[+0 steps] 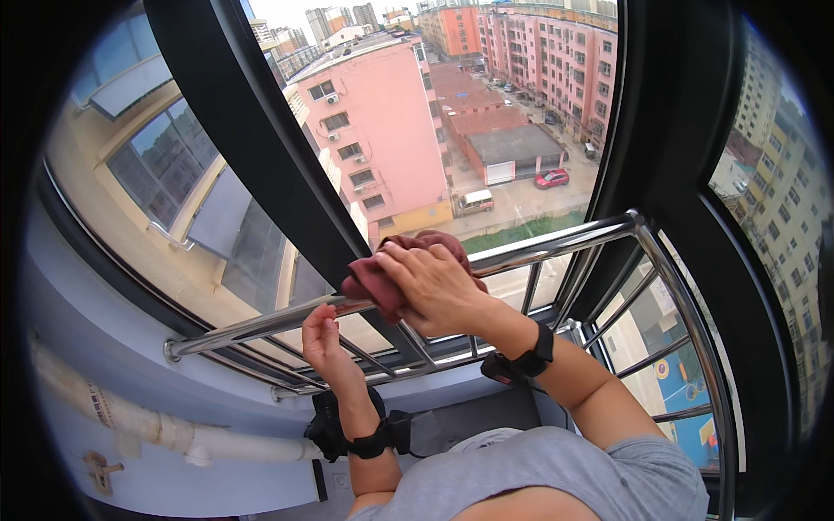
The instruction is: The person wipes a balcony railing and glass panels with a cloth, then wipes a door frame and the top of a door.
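A crumpled dark-red cloth (pixel 384 286) lies over the metal top rail (pixel 234 335) of a window guard, by the dark window post. My right hand (pixel 436 283) presses on the cloth from above, its fingers spread across the folds. Just below the rail and left of the cloth, my left hand (pixel 324 338) is raised with its fingers curled loosely; nothing shows in it. Both wrists wear black straps.
Tall panes in dark frames (pixel 260 130) stand in front. The guard's bars bend round the corner at right. A white pipe (pixel 156 426) and a brass-coloured tap (pixel 103 470) are at lower left. A black bag-like item (pixel 326 423) lies beyond my left forearm.
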The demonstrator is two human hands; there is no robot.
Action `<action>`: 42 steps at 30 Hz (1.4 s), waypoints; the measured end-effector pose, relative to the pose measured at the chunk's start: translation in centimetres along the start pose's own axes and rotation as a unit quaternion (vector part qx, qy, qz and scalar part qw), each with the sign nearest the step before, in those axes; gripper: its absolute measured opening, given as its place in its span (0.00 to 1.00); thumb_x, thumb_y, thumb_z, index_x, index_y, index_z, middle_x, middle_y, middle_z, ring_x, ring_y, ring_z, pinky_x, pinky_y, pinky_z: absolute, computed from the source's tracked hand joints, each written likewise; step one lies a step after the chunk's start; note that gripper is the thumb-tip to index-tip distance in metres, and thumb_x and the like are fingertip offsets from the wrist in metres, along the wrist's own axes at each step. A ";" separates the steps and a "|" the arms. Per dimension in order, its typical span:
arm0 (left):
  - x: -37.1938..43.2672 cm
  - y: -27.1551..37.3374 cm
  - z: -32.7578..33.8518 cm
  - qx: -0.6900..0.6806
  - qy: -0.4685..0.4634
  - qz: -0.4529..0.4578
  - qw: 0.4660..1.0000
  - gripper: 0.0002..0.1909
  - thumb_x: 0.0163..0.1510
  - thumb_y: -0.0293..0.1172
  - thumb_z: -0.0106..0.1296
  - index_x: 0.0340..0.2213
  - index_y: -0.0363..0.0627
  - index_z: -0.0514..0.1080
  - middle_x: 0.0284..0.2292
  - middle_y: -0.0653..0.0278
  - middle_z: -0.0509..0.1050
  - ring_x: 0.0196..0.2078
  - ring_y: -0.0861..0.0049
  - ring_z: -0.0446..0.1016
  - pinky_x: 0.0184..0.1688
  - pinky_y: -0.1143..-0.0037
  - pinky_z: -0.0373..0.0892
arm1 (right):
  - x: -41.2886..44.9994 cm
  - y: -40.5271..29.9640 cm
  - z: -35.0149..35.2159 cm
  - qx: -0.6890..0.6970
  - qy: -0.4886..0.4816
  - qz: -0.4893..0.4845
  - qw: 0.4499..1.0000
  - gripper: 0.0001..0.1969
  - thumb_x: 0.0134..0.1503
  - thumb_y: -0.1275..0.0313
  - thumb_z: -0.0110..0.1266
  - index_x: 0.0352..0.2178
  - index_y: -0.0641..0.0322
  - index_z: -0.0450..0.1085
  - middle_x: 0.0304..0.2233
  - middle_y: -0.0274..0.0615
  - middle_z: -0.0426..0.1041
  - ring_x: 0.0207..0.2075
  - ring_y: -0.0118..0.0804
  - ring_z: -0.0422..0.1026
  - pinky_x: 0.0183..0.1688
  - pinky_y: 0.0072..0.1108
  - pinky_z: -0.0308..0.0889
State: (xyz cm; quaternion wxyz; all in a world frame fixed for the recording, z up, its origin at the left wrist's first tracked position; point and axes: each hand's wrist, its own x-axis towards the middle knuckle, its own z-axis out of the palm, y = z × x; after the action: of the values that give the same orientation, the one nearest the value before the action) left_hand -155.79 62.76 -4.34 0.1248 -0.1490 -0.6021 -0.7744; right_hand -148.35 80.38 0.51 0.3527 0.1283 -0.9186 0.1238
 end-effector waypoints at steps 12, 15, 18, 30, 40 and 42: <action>2.1 0.2 1.4 -0.021 0.022 0.040 0.999 0.10 0.53 0.19 0.38 0.37 0.36 0.66 0.38 0.59 0.68 0.38 0.77 0.68 0.41 0.80 0.66 | 2.0 -1.4 4.6 -0.070 0.003 0.006 0.998 0.28 0.37 0.70 0.55 0.45 0.54 0.61 0.31 0.42 0.67 0.32 0.38 0.66 0.36 0.29 0.56; 2.1 -0.1 2.0 0.011 0.052 0.086 0.995 0.09 0.52 0.20 0.39 0.37 0.36 0.66 0.34 0.61 0.68 0.36 0.80 0.68 0.37 0.81 0.66 | -0.8 0.8 1.3 -0.095 0.031 0.032 0.995 0.29 0.34 0.71 0.57 0.44 0.48 0.63 0.33 0.36 0.67 0.37 0.38 0.65 0.41 0.31 0.54; 1.9 -0.2 2.5 0.013 0.043 0.078 0.996 0.09 0.52 0.19 0.40 0.36 0.36 0.67 0.27 0.67 0.63 0.30 0.83 0.66 0.33 0.82 0.65 | -4.1 3.4 -3.3 -0.158 0.003 0.105 0.982 0.30 0.31 0.68 0.60 0.42 0.42 0.65 0.35 0.33 0.67 0.41 0.36 0.64 0.47 0.33 0.51; 2.1 -1.1 2.2 0.164 -0.067 0.107 0.978 0.05 0.47 0.21 0.49 0.29 0.39 0.72 0.33 0.64 0.65 0.28 0.83 0.71 0.34 0.82 0.70 | -13.4 10.9 -12.0 -0.234 0.012 0.337 0.912 0.31 0.30 0.64 0.61 0.42 0.46 0.65 0.43 0.34 0.62 0.51 0.40 0.56 0.55 0.48 0.39; 1.6 -1.3 1.8 0.274 -0.102 0.130 0.948 0.06 0.46 0.30 0.51 0.29 0.53 0.73 0.25 0.78 0.73 0.46 0.81 0.59 0.51 0.68 0.44 | -4.1 -0.4 1.7 -0.192 0.090 0.130 0.969 0.33 0.37 0.46 0.54 0.46 0.43 0.62 0.44 0.42 0.58 0.50 0.46 0.53 0.49 0.49 0.42; 1.7 -1.2 1.9 0.277 -0.102 0.134 0.946 0.06 0.46 0.30 0.51 0.29 0.53 0.73 0.25 0.77 0.73 0.47 0.81 0.59 0.50 0.68 0.43 | -3.7 -0.6 2.4 -0.200 0.119 0.131 0.964 0.31 0.37 0.48 0.55 0.45 0.42 0.63 0.43 0.41 0.59 0.50 0.46 0.54 0.49 0.49 0.42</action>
State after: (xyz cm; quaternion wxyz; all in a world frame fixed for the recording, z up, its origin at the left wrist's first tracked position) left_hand -157.65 64.91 -4.31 0.2015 -0.2660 -0.7771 -0.5336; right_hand -146.97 79.63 -3.65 0.4588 -0.0814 -0.8848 -0.0029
